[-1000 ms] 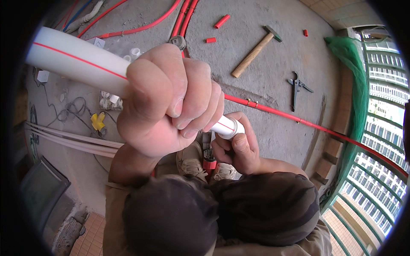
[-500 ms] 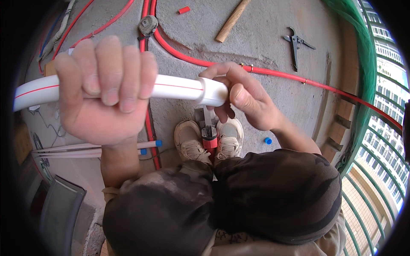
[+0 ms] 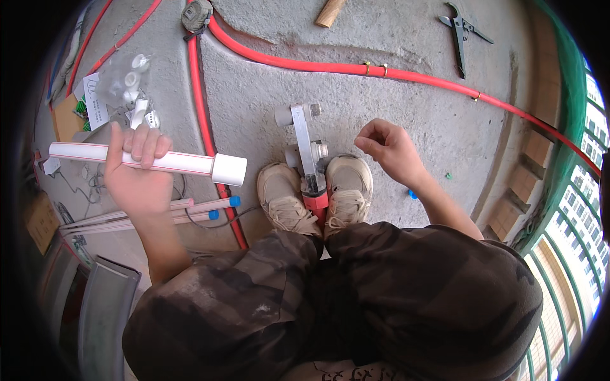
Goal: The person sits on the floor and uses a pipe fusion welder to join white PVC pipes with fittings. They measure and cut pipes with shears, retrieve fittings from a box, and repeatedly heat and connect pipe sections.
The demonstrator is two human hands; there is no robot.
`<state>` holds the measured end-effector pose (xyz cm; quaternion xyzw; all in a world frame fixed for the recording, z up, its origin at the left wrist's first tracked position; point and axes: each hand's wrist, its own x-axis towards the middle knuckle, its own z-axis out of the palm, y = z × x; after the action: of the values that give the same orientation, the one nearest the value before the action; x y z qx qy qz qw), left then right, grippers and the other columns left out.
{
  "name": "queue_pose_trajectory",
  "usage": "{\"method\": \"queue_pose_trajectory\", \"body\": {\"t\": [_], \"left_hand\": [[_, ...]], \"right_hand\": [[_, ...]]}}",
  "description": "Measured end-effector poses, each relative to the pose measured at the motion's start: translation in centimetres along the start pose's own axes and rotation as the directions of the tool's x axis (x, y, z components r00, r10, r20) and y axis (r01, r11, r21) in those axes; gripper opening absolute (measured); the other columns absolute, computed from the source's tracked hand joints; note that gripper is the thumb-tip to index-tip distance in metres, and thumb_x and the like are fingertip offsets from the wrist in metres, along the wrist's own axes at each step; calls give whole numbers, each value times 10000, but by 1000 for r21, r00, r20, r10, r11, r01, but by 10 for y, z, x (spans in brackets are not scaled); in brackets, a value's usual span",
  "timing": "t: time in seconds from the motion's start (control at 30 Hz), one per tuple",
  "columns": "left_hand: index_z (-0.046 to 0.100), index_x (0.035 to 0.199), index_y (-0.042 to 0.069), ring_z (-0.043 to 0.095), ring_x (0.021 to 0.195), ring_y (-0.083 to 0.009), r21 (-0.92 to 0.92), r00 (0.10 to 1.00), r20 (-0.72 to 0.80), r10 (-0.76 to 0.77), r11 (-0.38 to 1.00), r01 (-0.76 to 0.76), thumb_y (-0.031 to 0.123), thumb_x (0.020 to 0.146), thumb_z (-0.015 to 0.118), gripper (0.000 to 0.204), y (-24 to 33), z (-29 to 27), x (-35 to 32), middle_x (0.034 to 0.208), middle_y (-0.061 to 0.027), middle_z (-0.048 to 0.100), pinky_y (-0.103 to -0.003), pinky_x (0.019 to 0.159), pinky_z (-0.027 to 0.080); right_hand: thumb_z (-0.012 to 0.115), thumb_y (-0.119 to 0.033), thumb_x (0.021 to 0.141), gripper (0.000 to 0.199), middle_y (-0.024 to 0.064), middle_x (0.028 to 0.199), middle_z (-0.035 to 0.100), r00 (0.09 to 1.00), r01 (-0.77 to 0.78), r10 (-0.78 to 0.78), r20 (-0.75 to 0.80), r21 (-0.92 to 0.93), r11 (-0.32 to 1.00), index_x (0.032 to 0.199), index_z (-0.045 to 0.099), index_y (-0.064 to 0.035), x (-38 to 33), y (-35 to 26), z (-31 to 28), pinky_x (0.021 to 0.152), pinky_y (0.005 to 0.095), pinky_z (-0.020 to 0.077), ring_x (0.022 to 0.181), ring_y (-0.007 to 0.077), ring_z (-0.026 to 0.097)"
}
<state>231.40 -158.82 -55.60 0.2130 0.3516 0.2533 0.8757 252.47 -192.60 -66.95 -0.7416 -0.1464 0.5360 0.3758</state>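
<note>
My left hand is wrapped round a white plastic pipe with a thin red stripe. A wider white coupling sits on the pipe's right end. Off to the right of it, apart from the pipe, my right hand has its fingers curled in toward the thumb, and nothing shows in them. Between my shoes stands a pipe fusion welder, its flat metal plate carrying grey sockets, with a red body below.
Red conduit runs across the concrete floor past a tape measure. Pipe cutters and a wooden stick lie farther off. Left are a bag of white fittings and blue-capped pipes. Green netting edges the right.
My right hand has let go of the coupling and drawn away to the right. The pipe in my left hand has moved left and away from the camera, uncovering the welder.
</note>
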Motion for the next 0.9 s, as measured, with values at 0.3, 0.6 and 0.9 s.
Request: {"method": "queue_pose_trajectory", "body": {"t": [0.3,0.6,0.9], "left_hand": [[396,785,73,362,776,-188,-158,996,70,-49,986,60,200,1013,545,301,-20,13,10,821,-50,354,-331,694,338],[364,921,40,362,808,-173,-682,973,123,-194,696,225,383,1049,513,395,-17,26,24,883,-46,338,-315,688,384],[369,945,31,358,811,-163,-701,980,115,-161,686,195,420,1043,512,426,-13,30,24,880,-39,330,-302,688,393]], "right_hand": [[668,-84,926,136,56,799,678,997,59,-53,-49,111,992,1028,663,5,-11,-18,15,663,298,503,693,103,590],[690,-47,893,118,116,817,691,786,604,-618,30,180,777,996,652,-3,-19,-137,16,681,330,536,727,216,684],[766,-25,839,352,77,844,671,601,784,-797,60,154,602,1143,591,-38,-21,-183,37,628,305,535,731,191,682]]}}
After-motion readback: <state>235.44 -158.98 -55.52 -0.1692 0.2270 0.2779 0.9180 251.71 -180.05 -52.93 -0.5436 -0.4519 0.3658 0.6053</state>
